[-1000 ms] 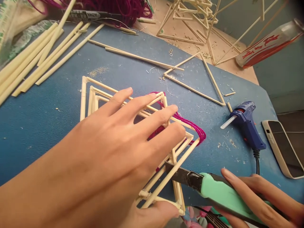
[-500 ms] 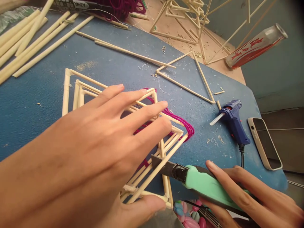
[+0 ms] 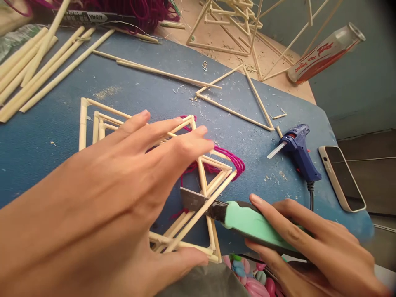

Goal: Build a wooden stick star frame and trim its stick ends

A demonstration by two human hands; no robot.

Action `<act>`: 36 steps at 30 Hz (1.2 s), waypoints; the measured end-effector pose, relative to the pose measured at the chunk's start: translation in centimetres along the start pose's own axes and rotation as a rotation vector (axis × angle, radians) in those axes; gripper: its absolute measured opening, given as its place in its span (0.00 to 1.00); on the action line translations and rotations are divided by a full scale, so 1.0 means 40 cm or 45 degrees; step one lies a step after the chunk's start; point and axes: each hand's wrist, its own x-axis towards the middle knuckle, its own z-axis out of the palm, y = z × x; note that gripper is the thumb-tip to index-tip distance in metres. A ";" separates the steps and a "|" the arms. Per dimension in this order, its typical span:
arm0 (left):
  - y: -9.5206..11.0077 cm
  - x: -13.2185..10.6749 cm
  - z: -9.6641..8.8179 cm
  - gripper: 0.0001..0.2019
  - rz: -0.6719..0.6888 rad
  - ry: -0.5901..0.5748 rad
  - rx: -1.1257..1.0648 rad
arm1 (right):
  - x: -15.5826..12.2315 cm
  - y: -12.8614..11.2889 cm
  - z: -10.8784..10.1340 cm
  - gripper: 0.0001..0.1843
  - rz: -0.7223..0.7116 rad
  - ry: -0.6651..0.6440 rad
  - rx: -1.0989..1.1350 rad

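A frame of thin wooden sticks point(image 3: 83, 128), joined into nested angular shapes, lies near the middle of the blue surface. Magenta yarn point(image 3: 238, 165) loops round its right corner. My left hand point(image 3: 123, 177) spreads over the frame and presses on it, fingers stretched out, thumb by the near edge; it hides much of the middle. My right hand point(image 3: 318, 247) is wrapped round a mint-green and black utility knife point(image 3: 253, 222). Its blade point(image 3: 193, 200) reaches in among the sticks, passing beneath a slanting one; whether it touches the yarn there I cannot tell.
A blue glue gun point(image 3: 301, 152) and a phone point(image 3: 343, 179) lie on the right. Behind are a stick triangle point(image 3: 235, 110), a bottle point(image 3: 324, 55) and another stick structure point(image 3: 216, 47). Loose sticks point(image 3: 68, 72) and a magenta yarn bundle point(image 3: 133, 16) occupy the back left.
The knife blade has slid further left among the sticks, with my right hand following. My left hand's middle fingers have drawn closer together. The whole view has shifted slightly.
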 end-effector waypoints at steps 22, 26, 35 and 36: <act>0.116 -0.023 -0.136 0.09 0.296 -0.287 0.448 | -0.155 0.157 0.002 0.28 -0.077 0.339 0.014; 0.122 -0.077 -0.157 0.11 0.324 -0.264 0.563 | -0.138 0.153 0.022 0.31 -0.067 0.409 0.027; 0.070 -0.084 -0.175 0.08 0.290 -0.171 0.854 | -0.097 0.122 0.038 0.31 0.120 0.509 -0.201; 0.070 -0.080 -0.172 0.08 0.279 -0.151 0.864 | -0.092 0.121 0.035 0.29 0.138 0.503 -0.251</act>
